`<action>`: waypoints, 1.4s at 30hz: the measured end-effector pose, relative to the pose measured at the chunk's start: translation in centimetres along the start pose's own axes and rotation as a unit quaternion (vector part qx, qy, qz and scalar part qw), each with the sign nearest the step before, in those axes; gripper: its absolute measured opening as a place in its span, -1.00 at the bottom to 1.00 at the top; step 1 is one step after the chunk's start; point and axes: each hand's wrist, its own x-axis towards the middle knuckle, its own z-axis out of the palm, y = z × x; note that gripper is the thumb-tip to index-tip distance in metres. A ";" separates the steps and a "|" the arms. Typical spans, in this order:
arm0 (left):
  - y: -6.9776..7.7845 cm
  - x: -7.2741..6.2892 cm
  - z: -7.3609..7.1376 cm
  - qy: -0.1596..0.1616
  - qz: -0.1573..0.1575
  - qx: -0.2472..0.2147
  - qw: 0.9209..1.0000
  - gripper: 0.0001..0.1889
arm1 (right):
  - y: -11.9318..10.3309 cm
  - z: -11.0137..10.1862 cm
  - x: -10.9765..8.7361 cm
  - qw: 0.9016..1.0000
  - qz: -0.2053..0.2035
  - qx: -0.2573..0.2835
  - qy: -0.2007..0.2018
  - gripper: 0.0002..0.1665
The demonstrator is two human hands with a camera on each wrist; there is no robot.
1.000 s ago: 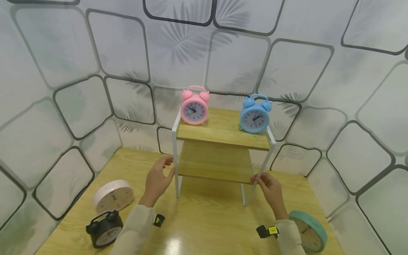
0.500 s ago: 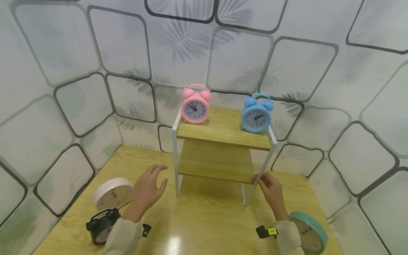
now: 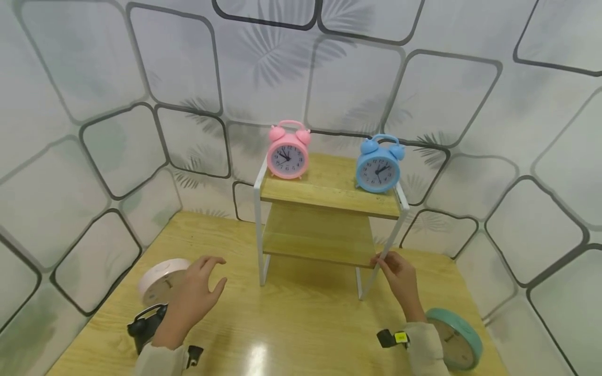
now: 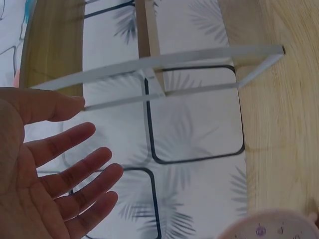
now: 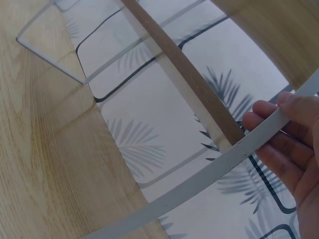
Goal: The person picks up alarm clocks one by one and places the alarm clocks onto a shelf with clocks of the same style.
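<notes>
A two-tier wooden shelf [image 3: 324, 235] with a white metal frame stands on the table. On its top board are a pink alarm clock [image 3: 288, 156] at the left and a blue alarm clock [image 3: 378, 169] at the right. My right hand [image 3: 398, 279] grips the frame's right front leg [image 5: 199, 179] beside the lower board, thumb and fingers around it. My left hand [image 3: 190, 300] is off the shelf, fingers spread and holding nothing. It hovers in front of a pale pink round clock [image 3: 160, 277] and a black alarm clock [image 3: 143, 329], partly hiding both.
A teal round clock [image 3: 453, 339] leans at the right, partly behind the right sleeve. The wooden table [image 3: 301, 334] meets patterned wall panels [image 3: 188, 62] at the back and sides.
My left hand has moved away from the shelf's left leg, leftward and toward me, over the pink and black clocks. My right hand keeps its grip on the right leg.
</notes>
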 end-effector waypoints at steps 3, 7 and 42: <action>-0.6 -0.6 -0.5 -0.008 -0.010 0.025 1.000 -0.64 | 0.0 0.0 -0.1 1.000 0.001 0.004 0.002 -0.92; -1.3 -1.3 -1.1 -0.018 -0.024 0.031 0.999 -0.64 | 0.2 0.0 -0.2 1.000 0.004 0.018 0.003 -0.92; -7.7 -5.4 -1.6 -0.181 -0.078 0.056 0.979 -0.52 | 0.7 0.3 0.0 0.999 -0.010 0.046 0.005 -0.90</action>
